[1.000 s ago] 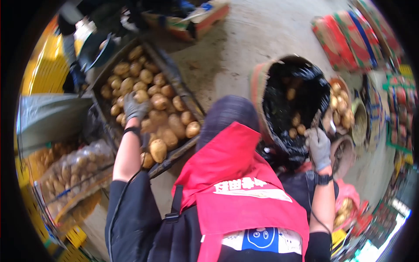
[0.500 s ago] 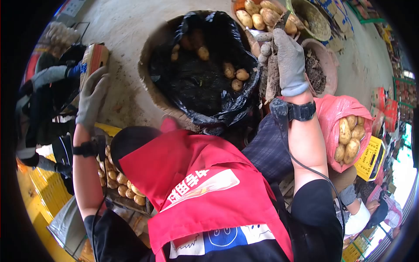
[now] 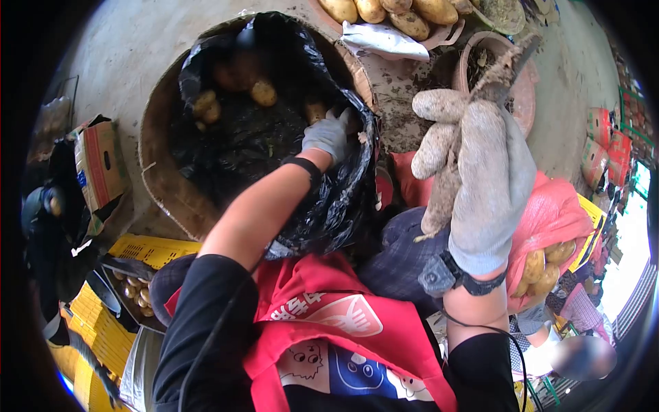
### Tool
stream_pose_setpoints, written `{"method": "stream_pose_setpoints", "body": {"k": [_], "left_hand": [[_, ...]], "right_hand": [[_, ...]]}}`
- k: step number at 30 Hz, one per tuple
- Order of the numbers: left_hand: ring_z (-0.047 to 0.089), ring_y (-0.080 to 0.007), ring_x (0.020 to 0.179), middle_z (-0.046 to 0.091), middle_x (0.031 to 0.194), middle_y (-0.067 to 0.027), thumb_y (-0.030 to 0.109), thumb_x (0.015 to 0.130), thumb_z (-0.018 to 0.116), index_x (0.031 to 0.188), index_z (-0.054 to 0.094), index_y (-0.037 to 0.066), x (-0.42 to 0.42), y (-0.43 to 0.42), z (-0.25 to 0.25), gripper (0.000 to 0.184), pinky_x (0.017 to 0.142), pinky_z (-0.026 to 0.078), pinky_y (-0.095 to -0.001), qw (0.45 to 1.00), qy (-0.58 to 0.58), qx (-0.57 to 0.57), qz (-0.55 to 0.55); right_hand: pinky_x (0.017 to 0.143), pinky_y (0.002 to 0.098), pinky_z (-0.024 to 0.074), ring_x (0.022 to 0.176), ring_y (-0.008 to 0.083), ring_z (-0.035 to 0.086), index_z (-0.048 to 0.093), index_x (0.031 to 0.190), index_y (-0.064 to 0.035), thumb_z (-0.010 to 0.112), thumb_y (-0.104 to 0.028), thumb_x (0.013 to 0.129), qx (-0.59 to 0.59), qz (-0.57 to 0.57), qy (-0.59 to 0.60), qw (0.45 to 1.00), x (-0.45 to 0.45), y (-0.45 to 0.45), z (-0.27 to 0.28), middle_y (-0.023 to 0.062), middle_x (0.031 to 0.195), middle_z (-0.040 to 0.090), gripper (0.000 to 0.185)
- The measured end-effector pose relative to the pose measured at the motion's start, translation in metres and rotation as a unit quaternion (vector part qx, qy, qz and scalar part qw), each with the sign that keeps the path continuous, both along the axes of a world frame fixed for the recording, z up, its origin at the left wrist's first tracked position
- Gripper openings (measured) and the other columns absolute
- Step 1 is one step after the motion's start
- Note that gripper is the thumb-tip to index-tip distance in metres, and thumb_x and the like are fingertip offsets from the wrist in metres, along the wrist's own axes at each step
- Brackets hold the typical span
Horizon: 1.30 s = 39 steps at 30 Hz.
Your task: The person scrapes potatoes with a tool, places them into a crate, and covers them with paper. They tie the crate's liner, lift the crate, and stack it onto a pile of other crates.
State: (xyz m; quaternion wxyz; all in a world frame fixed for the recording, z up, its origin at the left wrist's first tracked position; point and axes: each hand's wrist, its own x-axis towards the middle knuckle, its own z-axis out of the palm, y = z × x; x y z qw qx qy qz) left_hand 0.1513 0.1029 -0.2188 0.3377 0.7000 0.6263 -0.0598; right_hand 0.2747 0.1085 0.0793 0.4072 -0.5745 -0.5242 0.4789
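Reaching with the gloved left hand [image 3: 328, 134] down into the round bin [image 3: 161, 185], just inside its right wall. Bending that hand's fingers toward the black plastic lining [image 3: 237, 151], right beside a potato [image 3: 315, 112]; being unable to tell, with the fingertips partly hidden, whether pinching something or only touching. Holding the gloved right hand [image 3: 491, 178] up to the right of the bin, curling it firmly around a dirt-caked tool [image 3: 509, 74]. Pointing the tool's dark blade away from the bin, and showing a muddy lower end beneath the fist.

Looking down on loose potatoes [image 3: 263, 93] lying on the lining toward the bin's far and left sides. Facing a basin [image 3: 445, 38] heaped with more potatoes beyond the bin and to its right, with a white bag [image 3: 384, 42] at the basin's near edge. Seeing also a pinkish tub [image 3: 526, 106] of dark debris farther right of the bin, partly behind the tool. Wearing a red apron [image 3: 412, 329] on the bin's near side, between a yellow crate [image 3: 147, 250] at its near left and a pink bag [image 3: 549, 206] of potatoes to its right.
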Motion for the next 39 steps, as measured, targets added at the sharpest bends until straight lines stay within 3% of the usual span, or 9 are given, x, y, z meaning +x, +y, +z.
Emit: {"method": "stream_pose_setpoints", "body": {"k": [6,9,14,22,26,30,31,34,39], "left_hand": [[0.061,-0.0416,0.121,0.052,0.144,-0.0226,0.025,0.082,0.07,0.144,0.046,0.009,0.005,0.018,-0.008,0.068,0.094,0.053,-0.0516,0.997,0.026,-0.076,-0.02],[0.06,-0.0426,0.122,0.055,0.141,-0.0228,0.025,0.081,0.073,0.142,0.047,0.008,-0.014,0.012,0.0,0.069,0.097,0.052,-0.0502,0.991,-0.086,-0.047,0.092],[0.059,-0.0188,0.122,0.056,0.135,-0.0083,-0.003,0.077,0.077,0.147,0.041,0.005,-0.065,-0.013,0.052,0.079,0.102,0.052,-0.034,0.705,-0.625,-0.174,0.287],[0.061,-0.0268,0.122,0.055,0.137,-0.0081,-0.013,0.081,0.061,0.153,0.039,0.017,-0.109,-0.059,0.188,0.081,0.098,0.054,-0.0317,0.582,-0.745,-0.182,0.27],[0.061,-0.0309,0.123,0.053,0.139,-0.0108,-0.002,0.086,0.071,0.154,0.037,0.019,-0.116,-0.096,0.229,0.079,0.092,0.055,-0.0314,0.485,-0.821,-0.185,0.238],[0.066,-0.0282,0.115,0.06,0.134,-0.011,0.017,0.09,0.076,0.15,0.041,0.021,-0.122,-0.139,0.262,0.069,0.086,0.057,-0.0314,0.466,-0.825,-0.124,0.294],[0.066,-0.028,0.115,0.059,0.136,-0.0096,0.02,0.092,0.074,0.149,0.043,0.022,-0.126,-0.15,0.265,0.065,0.086,0.057,-0.0311,0.459,-0.827,-0.108,0.306],[0.066,-0.0277,0.115,0.058,0.138,-0.0089,0.023,0.095,0.071,0.149,0.043,0.022,-0.136,-0.175,0.267,0.061,0.088,0.057,-0.0311,0.462,-0.824,-0.067,0.321],[0.061,-0.0263,0.121,0.057,0.131,-0.0066,-0.003,0.089,0.07,0.142,0.045,0.018,-0.129,-0.196,0.258,0.062,0.105,0.054,-0.0421,0.524,-0.745,0.038,0.411]], "right_hand": [[0.056,0.0231,0.0431,0.062,0.0115,0.059,0.067,0.111,0.0083,0.045,-0.027,0.109,-0.011,-0.021,-0.009,1.0,-0.001,0.006,-0.003,0.0085,0.076,0.067,0.042],[0.055,0.023,0.0428,0.062,0.0111,0.058,0.067,0.111,0.008,0.044,-0.026,0.11,0.003,-0.028,0.026,0.999,-0.002,0.003,-0.004,0.0078,0.075,0.066,0.041],[0.055,0.023,0.0434,0.062,0.0099,0.057,0.069,0.11,0.0053,0.045,-0.026,0.109,0.0,0.026,0.0,1.0,-0.004,-0.008,0.007,0.0066,0.073,0.065,0.039],[0.056,0.0275,0.0496,0.06,0.01,0.063,0.073,0.1,-0.0023,0.056,-0.025,0.105,0.06,0.048,-0.028,0.997,-0.014,-0.036,0.015,0.0038,0.07,0.067,0.028],[0.052,0.0253,0.0451,0.055,0.0081,0.057,0.07,0.095,0.0006,0.055,-0.029,0.106,0.107,0.121,-0.068,0.985,-0.014,-0.041,-0.002,0.0021,0.066,0.063,0.035],[0.052,0.0288,0.0464,0.054,0.0099,0.058,0.07,0.092,-0.0021,0.056,-0.03,0.104,0.13,0.191,-0.213,0.949,-0.018,-0.042,-0.023,0.003,0.064,0.062,0.034],[0.062,0.0493,0.0504,0.077,0.0454,0.066,0.063,0.079,-0.0038,0.061,-0.032,0.098,0.126,0.173,-0.183,0.96,-0.023,-0.044,-0.025,0.0255,0.078,0.067,0.034],[0.05,0.0258,0.0447,0.054,0.0089,0.057,0.069,0.093,-0.0019,0.054,-0.033,0.105,0.078,0.243,-0.162,0.953,-0.029,-0.046,-0.029,0.001,0.063,0.06,0.037],[0.054,0.0226,0.0454,0.058,0.0067,0.055,0.068,0.102,-0.0043,0.069,-0.048,0.096,-0.052,0.289,0.047,0.955,-0.06,-0.09,-0.011,-0.0017,0.072,0.061,0.044]]}}
